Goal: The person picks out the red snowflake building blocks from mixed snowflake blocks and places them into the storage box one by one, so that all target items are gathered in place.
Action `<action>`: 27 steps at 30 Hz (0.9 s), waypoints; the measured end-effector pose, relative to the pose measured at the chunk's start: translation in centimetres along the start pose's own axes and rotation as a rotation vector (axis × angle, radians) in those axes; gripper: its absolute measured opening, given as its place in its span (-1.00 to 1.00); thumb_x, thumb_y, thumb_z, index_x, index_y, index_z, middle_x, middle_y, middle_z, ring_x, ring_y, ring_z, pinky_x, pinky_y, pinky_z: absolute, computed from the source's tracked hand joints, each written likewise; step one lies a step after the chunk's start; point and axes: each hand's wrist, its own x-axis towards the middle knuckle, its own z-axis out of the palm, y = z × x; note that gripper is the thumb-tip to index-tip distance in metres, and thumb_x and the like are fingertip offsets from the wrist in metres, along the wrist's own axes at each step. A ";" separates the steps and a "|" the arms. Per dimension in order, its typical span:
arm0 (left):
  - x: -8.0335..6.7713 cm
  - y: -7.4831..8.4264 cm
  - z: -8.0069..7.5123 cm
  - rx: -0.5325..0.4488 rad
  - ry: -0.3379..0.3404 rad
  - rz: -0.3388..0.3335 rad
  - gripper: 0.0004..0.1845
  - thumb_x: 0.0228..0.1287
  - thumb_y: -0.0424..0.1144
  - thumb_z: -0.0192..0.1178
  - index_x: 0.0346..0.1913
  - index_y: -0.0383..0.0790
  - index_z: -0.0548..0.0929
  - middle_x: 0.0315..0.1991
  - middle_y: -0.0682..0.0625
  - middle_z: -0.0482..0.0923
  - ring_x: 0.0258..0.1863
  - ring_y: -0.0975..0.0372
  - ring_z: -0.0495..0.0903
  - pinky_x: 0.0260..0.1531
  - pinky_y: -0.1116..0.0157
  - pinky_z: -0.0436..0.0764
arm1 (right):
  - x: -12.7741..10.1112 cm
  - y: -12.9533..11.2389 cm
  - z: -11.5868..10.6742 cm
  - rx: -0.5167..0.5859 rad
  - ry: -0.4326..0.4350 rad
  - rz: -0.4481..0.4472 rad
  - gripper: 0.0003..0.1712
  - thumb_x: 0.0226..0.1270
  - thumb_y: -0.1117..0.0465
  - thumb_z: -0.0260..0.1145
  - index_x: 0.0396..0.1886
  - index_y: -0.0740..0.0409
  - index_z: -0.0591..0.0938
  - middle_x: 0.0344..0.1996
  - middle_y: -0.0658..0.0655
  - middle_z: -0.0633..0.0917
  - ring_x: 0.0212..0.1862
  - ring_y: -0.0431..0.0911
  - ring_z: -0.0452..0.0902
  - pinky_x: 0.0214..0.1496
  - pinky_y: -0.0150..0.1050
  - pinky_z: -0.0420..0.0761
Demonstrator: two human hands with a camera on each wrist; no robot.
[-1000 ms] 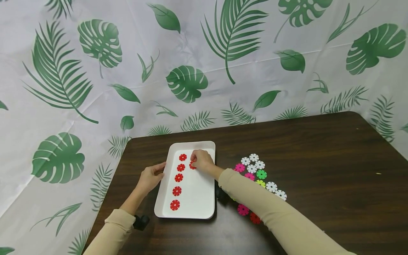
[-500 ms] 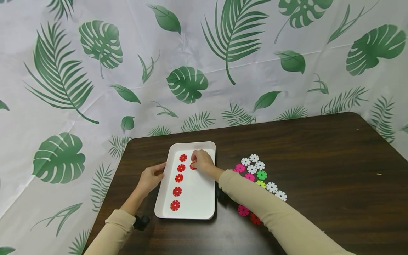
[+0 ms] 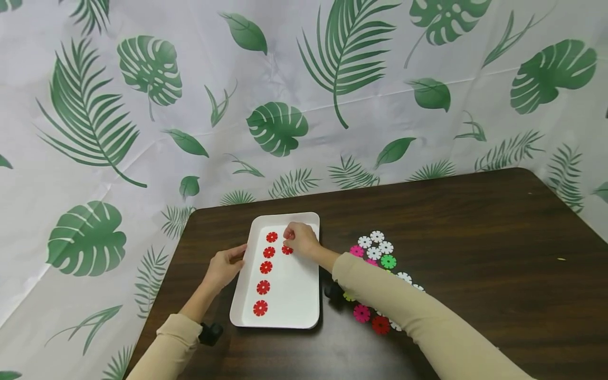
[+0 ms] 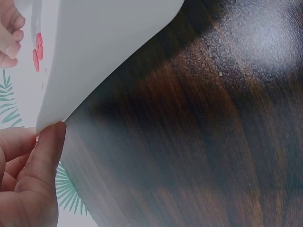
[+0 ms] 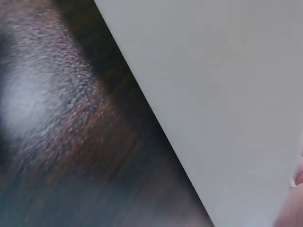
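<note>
1. The left hand (image 3: 225, 268) pinches the tray (image 3: 280, 316) at its left side; in the left wrist view, thumb and finger meet on the rim.
2. The right hand (image 3: 301, 240) reaches over the tray's right wall, fingers bent down toward the upper part of its floor. Whether they pinch anything, I cannot tell; the right wrist view catches only a sliver of the hand at its edge.
3. A red disc (image 3: 287, 250) lies in the tray just below those fingers, its upper part partly covered by the hand.
4. To the left of the right hand, five red discs (image 3: 263, 287) form a column along the tray's left side, each apart from the next. The top one (image 3: 272, 237) is nearest to the fingertips, the bottom one (image 3: 260, 308) farthest.
5. The tray sits on the dark desk (image 3: 475, 237).
6. Right of the tray, on the desk, is a loose group of more discs: white (image 3: 377, 236), pink (image 3: 357, 250), green (image 3: 388, 261), yellow and red ones. The right sleeve (image 3: 404, 311) crosses above them and hides some.
7. A leaf-print cloth (image 3: 199, 105) hangs behind the desk.
</note>
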 end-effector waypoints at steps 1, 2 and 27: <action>0.0 0.0 0.0 0.000 0.000 0.000 -0.54 0.24 -0.49 0.09 0.23 -0.37 0.45 0.13 -0.32 0.50 -0.01 -0.03 0.58 -0.07 0.11 0.61 | -0.1 0.0 -0.2 0.012 -0.001 -0.005 -0.88 0.12 0.36 0.38 -0.36 0.28 0.60 -0.51 0.10 0.56 -0.44 -0.16 0.38 -0.46 -0.45 0.40; 0.0 0.0 0.0 0.001 0.000 0.001 -0.54 0.24 -0.49 0.09 0.23 -0.37 0.45 0.12 -0.32 0.51 -0.02 -0.03 0.59 -0.07 0.11 0.61 | -0.2 0.0 -0.4 0.026 -0.002 -0.014 -0.88 0.12 0.36 0.37 -0.35 0.28 0.61 -0.50 0.10 0.57 -0.45 -0.16 0.38 -0.48 -0.46 0.40; -0.1 0.3 0.0 0.020 -0.009 0.016 -0.54 0.24 -0.50 0.09 0.23 -0.39 0.44 0.12 -0.33 0.51 0.01 -0.06 0.57 -0.06 0.09 0.61 | -5.6 3.6 -7.8 0.308 -0.021 -0.007 -0.86 0.18 0.35 0.31 -0.26 0.31 0.60 -0.48 0.13 0.57 -0.52 -0.07 0.46 -0.45 -0.22 0.60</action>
